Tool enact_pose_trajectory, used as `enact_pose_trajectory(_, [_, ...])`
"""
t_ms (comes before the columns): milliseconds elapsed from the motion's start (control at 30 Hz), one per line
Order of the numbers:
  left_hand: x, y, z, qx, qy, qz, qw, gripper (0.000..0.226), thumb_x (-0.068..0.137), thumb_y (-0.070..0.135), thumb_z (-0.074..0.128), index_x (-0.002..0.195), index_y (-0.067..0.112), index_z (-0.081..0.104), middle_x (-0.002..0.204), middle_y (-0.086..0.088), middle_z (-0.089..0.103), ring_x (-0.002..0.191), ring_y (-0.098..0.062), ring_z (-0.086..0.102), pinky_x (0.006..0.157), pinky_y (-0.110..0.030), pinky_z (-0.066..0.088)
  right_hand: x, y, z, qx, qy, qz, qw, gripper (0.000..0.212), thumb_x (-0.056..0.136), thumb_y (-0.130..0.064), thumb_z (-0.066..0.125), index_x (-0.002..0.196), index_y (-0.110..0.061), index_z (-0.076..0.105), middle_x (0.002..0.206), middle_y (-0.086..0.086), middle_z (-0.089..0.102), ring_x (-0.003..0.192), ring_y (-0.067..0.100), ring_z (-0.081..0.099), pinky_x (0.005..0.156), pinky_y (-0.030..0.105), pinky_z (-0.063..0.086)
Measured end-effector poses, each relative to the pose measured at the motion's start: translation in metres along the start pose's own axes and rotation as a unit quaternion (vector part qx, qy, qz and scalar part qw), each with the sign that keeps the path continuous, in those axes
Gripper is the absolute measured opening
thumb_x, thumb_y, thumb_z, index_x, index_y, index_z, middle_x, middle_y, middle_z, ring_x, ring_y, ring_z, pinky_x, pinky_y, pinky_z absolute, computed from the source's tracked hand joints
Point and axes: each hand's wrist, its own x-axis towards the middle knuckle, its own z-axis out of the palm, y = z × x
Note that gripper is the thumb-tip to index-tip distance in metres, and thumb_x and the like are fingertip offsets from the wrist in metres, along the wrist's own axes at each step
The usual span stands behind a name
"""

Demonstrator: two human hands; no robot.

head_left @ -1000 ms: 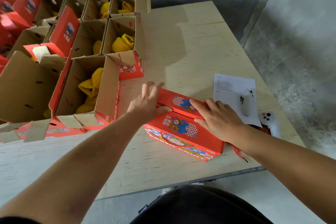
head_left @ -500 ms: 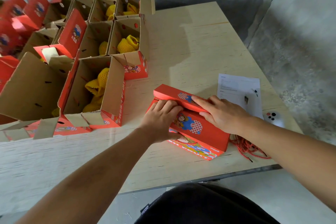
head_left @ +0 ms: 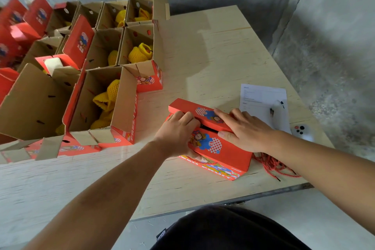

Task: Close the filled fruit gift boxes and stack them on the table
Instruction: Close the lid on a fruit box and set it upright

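Since a moment ago the left hand [head_left: 178, 132] is curling into the red box's [head_left: 221, 148] gap, its long side slanting under the flat-pressing right hand [head_left: 243, 130].

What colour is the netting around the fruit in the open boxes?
Bright yellow netting, seen best in the head view, inside the open boxes.

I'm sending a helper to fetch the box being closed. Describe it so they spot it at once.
On the plywood table, look near the front edge beside the white paper sheet. The red gift box there has both hands on its folded flaps; unlike the open boxes showing yellow netted fruit, its top is nearly shut.
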Motion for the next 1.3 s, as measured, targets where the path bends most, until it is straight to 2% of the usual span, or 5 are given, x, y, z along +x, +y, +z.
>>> enact_pose_trajectory(233, [-0.016,-0.015,0.015,-0.098,0.198,-0.082,0.972,0.065,0.093,0.071,0.057,0.137,0.024,0.054,0.130,-0.001,0.050,0.107,-0.024,0.047,0.093,-0.042,0.039,-0.009,-0.009,0.018,-0.116,0.085,0.006,0.990,0.077,0.097,-0.071,0.014,0.163,-0.031,0.007,0.127,0.008,0.044,0.102,0.032,0.056,0.082,0.047,0.052])
enact_pose_trajectory(433, [0.030,-0.053,-0.001,0.029,-0.133,0.007,0.991,0.073,0.100,0.066,0.019,0.165,0.035,0.007,0.174,-0.001,0.010,0.159,-0.030,0.008,0.128,-0.056,0.015,-0.008,-0.013,0.025,-0.105,0.083,0.022,0.991,0.082,0.094,-0.074,0.004,0.163,-0.031,0.000,0.136,0.010,0.038,0.107,0.034,0.052,0.091,0.047,0.047])
enact_pose_trajectory(633, [0.022,-0.042,0.013,0.019,-0.160,-0.028,0.986,0.097,0.080,0.098,0.004,0.148,0.043,-0.039,0.168,-0.001,-0.028,0.154,-0.029,-0.027,0.123,-0.043,-0.016,-0.002,-0.016,0.024,-0.071,0.019,0.043,0.996,0.082,0.086,-0.082,-0.004,0.155,-0.043,-0.024,0.160,0.006,0.013,0.136,0.035,0.034,0.110,0.052,0.033])
enact_pose_trajectory(1000, [0.018,-0.013,0.018,-0.175,-0.064,-0.379,0.906,0.108,0.074,0.100,0.030,0.159,0.046,-0.009,0.146,0.000,0.049,0.128,-0.031,0.054,0.088,-0.050,0.052,0.003,0.004,0.009,0.096,0.041,0.107,0.989,0.079,0.089,-0.083,0.023,0.156,-0.042,0.021,0.131,0.000,0.058,0.117,0.027,0.060,0.085,0.045,0.054])
enact_pose_trajectory(1300, [0.040,-0.038,0.014,-0.087,0.140,-0.408,0.898,0.093,0.081,0.084,0.057,0.154,0.033,0.030,0.148,-0.005,0.041,0.137,-0.032,0.036,0.114,-0.053,0.030,0.007,-0.034,0.025,0.170,0.072,0.185,0.965,0.079,0.092,-0.081,0.035,0.155,-0.037,0.023,0.133,0.000,0.064,0.115,0.031,0.065,0.085,0.042,0.051])
